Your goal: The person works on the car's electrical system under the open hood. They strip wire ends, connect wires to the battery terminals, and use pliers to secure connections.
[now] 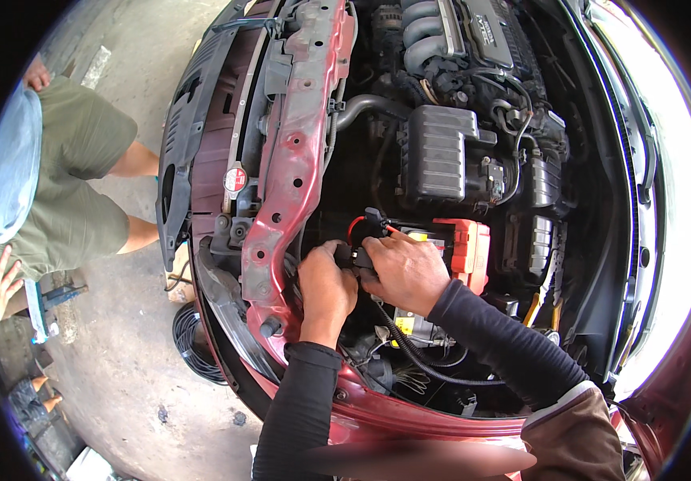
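Observation:
My left hand (325,293) and my right hand (405,272) meet at a small black part (352,256), seemingly a holder or connector with wires, both with fingers closed on it. A red wire (357,224) loops up to a black piece (373,218) just above them. To the right is the car battery area, with a red plastic cover (471,248) and yellow labels (404,327). Black corrugated conduit (423,365) runs below my hands. Left of them is the dented red front crossmember (297,152).
Above sit the airbox (433,152) and engine (486,40). A person (60,168) in shorts stands left of the car, another person's foot (44,397) shows lower left. A cable coil (198,349) lies on the concrete floor (121,401). The car's red fender (433,425) is nearest me.

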`<state>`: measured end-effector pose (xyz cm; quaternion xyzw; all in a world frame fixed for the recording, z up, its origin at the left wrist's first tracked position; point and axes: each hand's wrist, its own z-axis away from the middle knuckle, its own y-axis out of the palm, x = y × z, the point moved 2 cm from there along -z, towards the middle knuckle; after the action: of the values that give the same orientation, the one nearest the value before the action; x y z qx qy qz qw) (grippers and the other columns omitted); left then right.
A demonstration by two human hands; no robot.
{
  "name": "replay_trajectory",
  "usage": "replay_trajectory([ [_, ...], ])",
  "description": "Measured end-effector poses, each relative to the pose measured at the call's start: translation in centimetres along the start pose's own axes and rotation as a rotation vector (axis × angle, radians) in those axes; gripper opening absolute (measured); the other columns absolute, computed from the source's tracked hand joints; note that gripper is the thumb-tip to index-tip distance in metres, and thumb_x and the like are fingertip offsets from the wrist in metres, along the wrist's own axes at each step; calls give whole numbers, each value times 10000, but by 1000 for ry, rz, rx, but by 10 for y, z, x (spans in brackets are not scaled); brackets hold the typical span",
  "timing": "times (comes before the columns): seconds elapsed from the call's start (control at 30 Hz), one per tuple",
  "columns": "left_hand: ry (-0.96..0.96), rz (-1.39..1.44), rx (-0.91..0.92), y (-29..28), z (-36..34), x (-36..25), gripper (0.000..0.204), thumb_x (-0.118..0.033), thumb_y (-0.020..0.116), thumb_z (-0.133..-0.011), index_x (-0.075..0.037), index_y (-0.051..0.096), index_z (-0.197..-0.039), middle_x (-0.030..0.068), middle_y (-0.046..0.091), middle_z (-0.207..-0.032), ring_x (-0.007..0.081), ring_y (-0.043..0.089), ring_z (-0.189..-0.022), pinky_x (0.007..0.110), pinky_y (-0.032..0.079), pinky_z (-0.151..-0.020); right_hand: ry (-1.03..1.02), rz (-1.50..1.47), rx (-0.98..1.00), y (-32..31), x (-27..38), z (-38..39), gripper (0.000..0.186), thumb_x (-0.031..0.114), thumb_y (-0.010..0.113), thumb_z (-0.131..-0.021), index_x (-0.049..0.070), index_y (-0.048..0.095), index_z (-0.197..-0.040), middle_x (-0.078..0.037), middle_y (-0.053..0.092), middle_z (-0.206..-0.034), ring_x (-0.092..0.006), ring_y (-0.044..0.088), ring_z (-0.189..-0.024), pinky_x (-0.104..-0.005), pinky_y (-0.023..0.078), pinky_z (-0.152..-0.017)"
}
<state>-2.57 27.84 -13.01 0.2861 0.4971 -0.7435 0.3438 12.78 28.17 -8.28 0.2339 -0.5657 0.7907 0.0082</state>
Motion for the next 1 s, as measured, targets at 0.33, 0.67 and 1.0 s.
replay_trajectory([
  [0.33, 84, 26, 19, -4, -8, -4, 243, 65, 698, -766, 39, 714, -1007, 267, 738, -927, 468, 720, -945, 478, 574, -813, 12, 36, 97, -4, 0, -4, 305, 275, 741, -880, 19, 651, -1018, -148, 730, -851, -354, 731, -857, -492, 567, -709],
  [0.67, 88, -73, 38, -5, -5, -7, 292, 65, 702, -747, 36, 698, -1038, 282, 732, -926, 476, 714, -961, 518, 569, -826, -42, 36, 31, -1, -3, -5, 316, 248, 751, -832, -23, 671, -974, -162, 732, -805, -339, 741, -813, -466, 584, -669],
  [1.0, 68, -59, 15, -7, 1, -10, 339, 91, 615, -781, 56, 710, -1105, 298, 718, -936, 484, 706, -953, 473, 575, -803, -42, 3, -6, 0, -1, -4, 318, 254, 751, -831, -20, 677, -973, -166, 732, -785, -338, 744, -789, -460, 580, -666],
])
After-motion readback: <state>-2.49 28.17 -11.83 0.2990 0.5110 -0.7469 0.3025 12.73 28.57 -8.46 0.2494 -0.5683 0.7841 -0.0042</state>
